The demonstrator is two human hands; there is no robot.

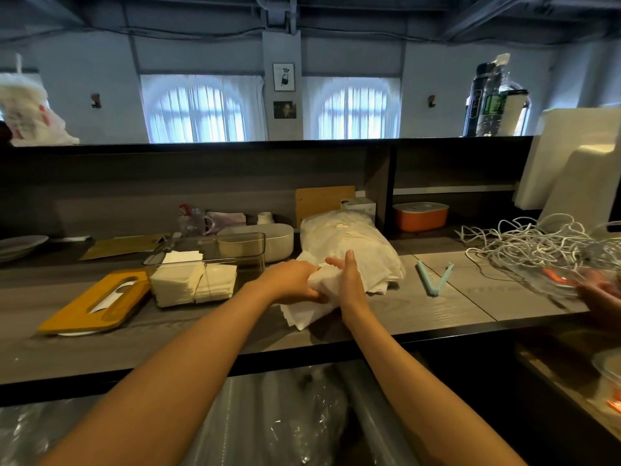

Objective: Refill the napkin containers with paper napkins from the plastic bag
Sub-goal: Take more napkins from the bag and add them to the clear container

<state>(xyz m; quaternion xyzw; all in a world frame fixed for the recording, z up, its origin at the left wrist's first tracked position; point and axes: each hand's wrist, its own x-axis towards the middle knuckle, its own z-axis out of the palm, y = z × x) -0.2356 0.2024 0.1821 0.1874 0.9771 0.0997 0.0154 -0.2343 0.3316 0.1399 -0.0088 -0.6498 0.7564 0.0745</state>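
A clear plastic bag [349, 240] full of white paper napkins lies on the grey counter [437, 297], its mouth toward me. At that mouth my left hand [292, 280] grips a bundle of white napkins [309, 311]. My right hand [349, 280] presses flat against the bundle's right side, fingers straight. Left of my hands stands a clear napkin container [208, 264], partly filled with stacked napkins [191, 285]. Its yellow slotted lid [97, 301] lies flat on the counter further left. Behind it stands a beige oval container [265, 238].
A light-blue bag clip [435, 277] lies open to the right of the bag. A tangle of white cable [531, 243] and a glass dish [564, 277] held by another person's hand [601, 297] are at the far right. An orange box [420, 216] sits on the shelf.
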